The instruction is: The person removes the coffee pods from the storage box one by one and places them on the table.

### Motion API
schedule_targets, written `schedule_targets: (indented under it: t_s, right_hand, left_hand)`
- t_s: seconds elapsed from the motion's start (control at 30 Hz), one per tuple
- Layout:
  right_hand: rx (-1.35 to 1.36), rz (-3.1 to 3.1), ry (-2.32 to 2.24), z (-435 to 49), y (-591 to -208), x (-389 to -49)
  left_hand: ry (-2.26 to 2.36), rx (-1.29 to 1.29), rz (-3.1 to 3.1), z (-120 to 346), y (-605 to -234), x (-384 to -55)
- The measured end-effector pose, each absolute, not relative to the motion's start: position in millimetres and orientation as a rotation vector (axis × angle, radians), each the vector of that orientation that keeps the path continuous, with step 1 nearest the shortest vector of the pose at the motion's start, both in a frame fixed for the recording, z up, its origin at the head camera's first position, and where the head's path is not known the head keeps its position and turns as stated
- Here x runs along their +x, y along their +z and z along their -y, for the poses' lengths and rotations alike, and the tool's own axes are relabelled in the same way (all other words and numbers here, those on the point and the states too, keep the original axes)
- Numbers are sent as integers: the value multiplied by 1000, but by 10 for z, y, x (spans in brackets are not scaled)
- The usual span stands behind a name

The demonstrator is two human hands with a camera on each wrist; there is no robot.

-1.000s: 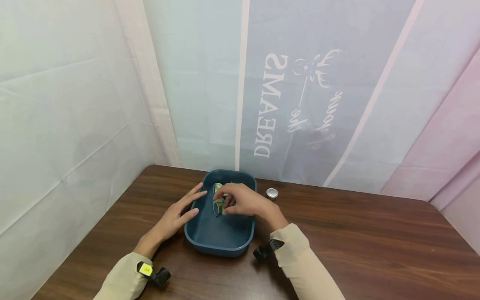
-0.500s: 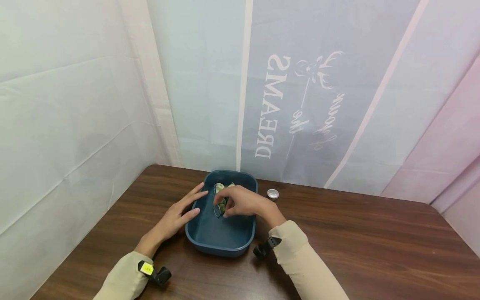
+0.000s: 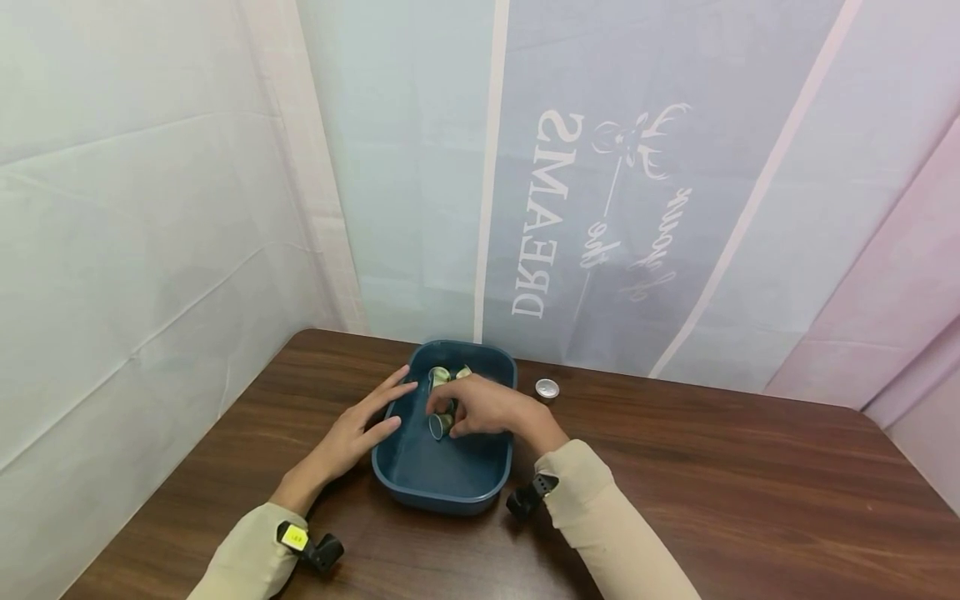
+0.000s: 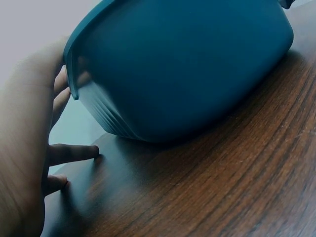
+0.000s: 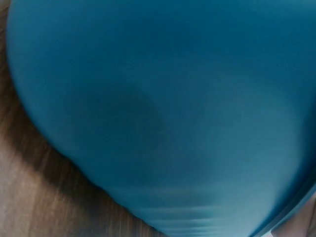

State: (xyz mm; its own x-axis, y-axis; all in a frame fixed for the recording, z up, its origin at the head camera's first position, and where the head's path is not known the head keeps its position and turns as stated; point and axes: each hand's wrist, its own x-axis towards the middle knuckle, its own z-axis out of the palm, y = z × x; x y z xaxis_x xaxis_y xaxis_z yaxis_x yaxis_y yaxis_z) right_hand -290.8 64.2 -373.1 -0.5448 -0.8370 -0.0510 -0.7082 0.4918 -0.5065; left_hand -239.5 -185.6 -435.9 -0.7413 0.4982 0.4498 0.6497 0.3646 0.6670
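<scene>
A blue plastic bin (image 3: 442,475) stands on the table, with several small green-and-silver capsules inside. My right hand (image 3: 487,404) reaches into the bin from the right. Its thumb and index finger pinch a capsule (image 3: 438,427) whose round end faces left; the fingers partly cover it. Another capsule (image 3: 439,377) lies farther back in the bin, and a further one (image 3: 463,372) shows behind my knuckles. My left hand (image 3: 347,437) rests at the bin's left rim with its fingers spread and fairly straight. In the left wrist view, some fingers of the left hand (image 4: 24,143) touch the rim.
A small silver round cup (image 3: 547,389) sits on the dark wooden table (image 3: 712,483), just right of the bin. Behind the table hangs a printed cloth (image 3: 600,208), and another pale cloth (image 3: 150,208) hangs on the left. The right wrist view shows mostly the bin's outer wall (image 5: 163,108).
The capsule at my right fingertips has shifted slightly towards me, and more of the capsules behind it shows. My left hand stays at the rim.
</scene>
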Motion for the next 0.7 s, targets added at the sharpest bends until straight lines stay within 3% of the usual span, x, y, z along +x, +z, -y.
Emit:
schedule_targets:
  t_s: [0.7]
  right_hand:
    - [-1334, -2445, -574, -629, -3761, -2890]
  left_hand:
    - [-1329, -1038, 2460, 1870, -4385, -2400]
